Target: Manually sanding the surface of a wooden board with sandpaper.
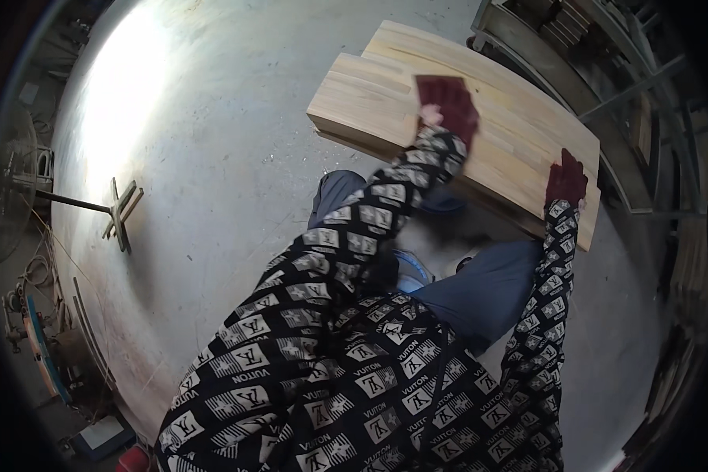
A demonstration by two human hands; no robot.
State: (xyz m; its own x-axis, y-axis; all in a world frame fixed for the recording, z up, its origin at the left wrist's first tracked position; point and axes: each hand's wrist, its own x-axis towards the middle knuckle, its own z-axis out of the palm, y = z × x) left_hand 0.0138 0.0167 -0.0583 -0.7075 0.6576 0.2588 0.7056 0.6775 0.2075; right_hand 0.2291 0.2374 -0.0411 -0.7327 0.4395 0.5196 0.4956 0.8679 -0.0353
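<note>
A stack of pale, edge-glued wooden panels (519, 134) lies in front of my knees, slanting from upper left down to the right. On its top face my left hand (453, 114), in a maroon glove, presses down a dark red, square-edged sheet (430, 82) that looks like sandpaper. Motion blurs that hand, and most of the sheet is hidden under it. At the right end of the stack my right hand (566, 179), gloved in the same maroon, rests on the wood with its fingers stretched forward.
Metal racks (637, 102) holding timber stand close beyond the stack at the upper right. On the left, a stand with a cross-shaped foot (120, 212) rests on the grey floor (212, 141). Machinery and cables (43, 338) line the left rim. Wood pieces (692, 267) are piled at the right.
</note>
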